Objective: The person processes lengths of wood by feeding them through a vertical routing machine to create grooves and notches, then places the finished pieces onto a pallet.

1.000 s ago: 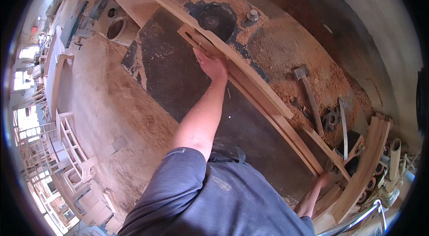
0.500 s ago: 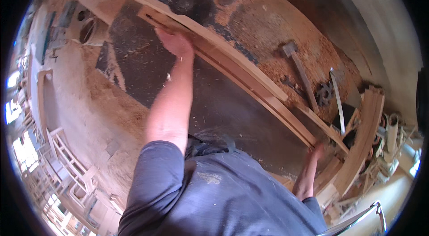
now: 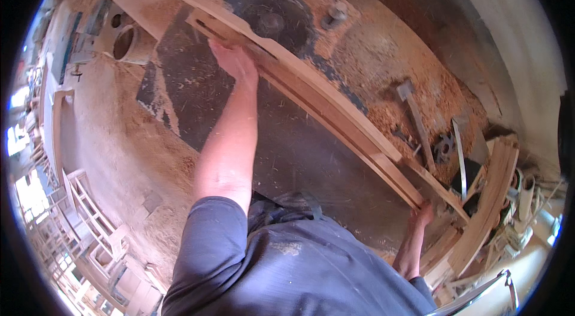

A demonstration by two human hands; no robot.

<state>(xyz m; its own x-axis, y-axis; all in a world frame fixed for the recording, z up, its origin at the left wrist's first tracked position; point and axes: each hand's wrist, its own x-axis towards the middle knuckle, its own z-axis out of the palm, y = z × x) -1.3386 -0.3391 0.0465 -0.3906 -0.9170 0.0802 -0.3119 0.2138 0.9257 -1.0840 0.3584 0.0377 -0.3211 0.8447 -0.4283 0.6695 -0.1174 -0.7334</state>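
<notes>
A long pale wooden rail runs diagonally from upper left to lower right, with a slot near its far left end. It lies along a longer wooden fence board on a dark metal machine table. My left hand is on the rail near its far end, its fingers partly hidden against the wood. At the near right end, my right hand is closed around the rail's tip. Beyond the fence, beside a notch in its edge, is a dark round recess with a spindle-like centre.
Wood shavings cover the bench behind the fence. A hammer, a black toothed wheel and a metal strip lie to the right. Stacked boards stand beside my right hand. Wooden frames are at the left.
The rail has slid slightly toward the upper left along the fence, with both hands still on it. The whole view has also shifted a little.
</notes>
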